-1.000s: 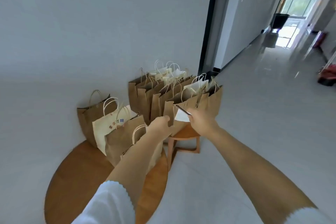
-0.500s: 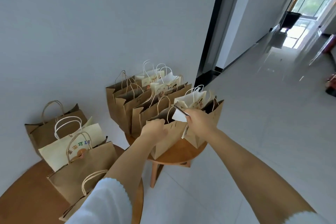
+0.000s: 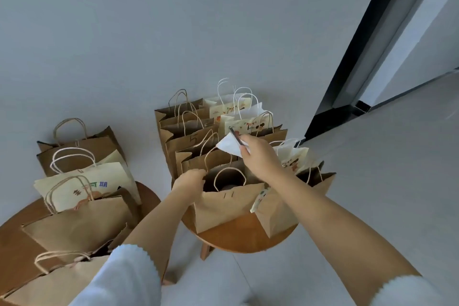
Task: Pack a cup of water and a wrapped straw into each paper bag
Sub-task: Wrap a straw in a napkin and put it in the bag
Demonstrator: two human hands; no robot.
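L hand (image 3: 190, 181) is gripping the rim of the brown bag (image 3: 224, 206) marked "11", front of round desk (image 3: 244, 237). R hand (image 3: 260, 156), above that bag, is pinching white paper (image 3: 229, 145) w/ a thin dark stick. Behind it, another bag (image 3: 185, 141) is reading "5".

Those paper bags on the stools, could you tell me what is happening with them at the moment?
A person is packing bags. The left hand grips the rim of the front brown bag, marked 11, holding it open on the small round stool. The right hand holds a white paper-wrapped item, probably a straw, with a thin dark stick-like thing, above that bag. Something round and dark sits inside. More bags stand behind, and others on the left stool.
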